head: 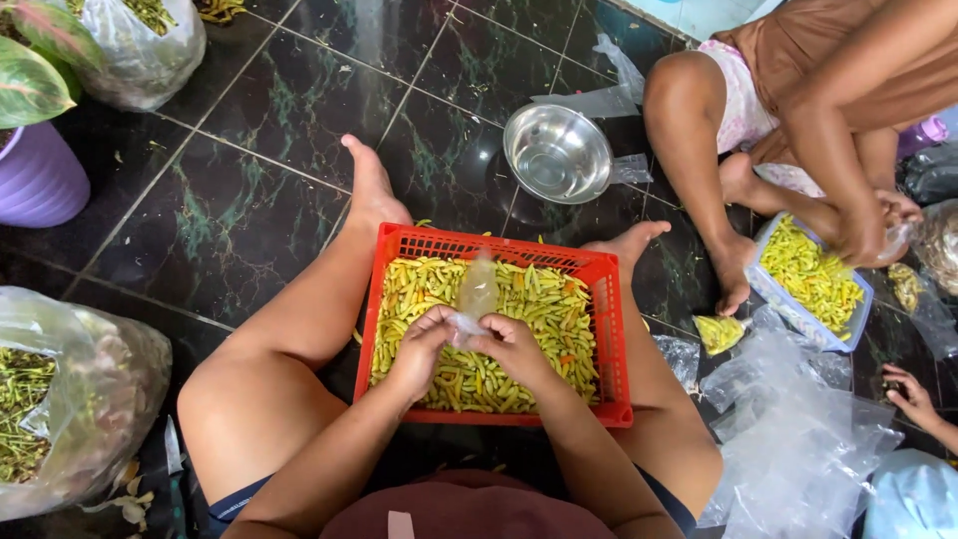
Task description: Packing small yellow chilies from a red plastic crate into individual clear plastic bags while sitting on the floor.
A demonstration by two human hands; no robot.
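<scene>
Above the red slatted plastic crate (609,329) of slim yellow chillies (539,309), both hands (469,344) together pinch a limp clear bag (477,294).

- Your left hand (421,344) and right hand (511,344) cover the mouth of the small clear bag (477,294), so you cannot tell what it holds.
- The bag itself is blurred.
- Your hands hide the chillies beneath them in the red crate (609,339).
- The purple pot (38,180) and the big bag of stems (70,399) are cut off at the left edge.
</scene>
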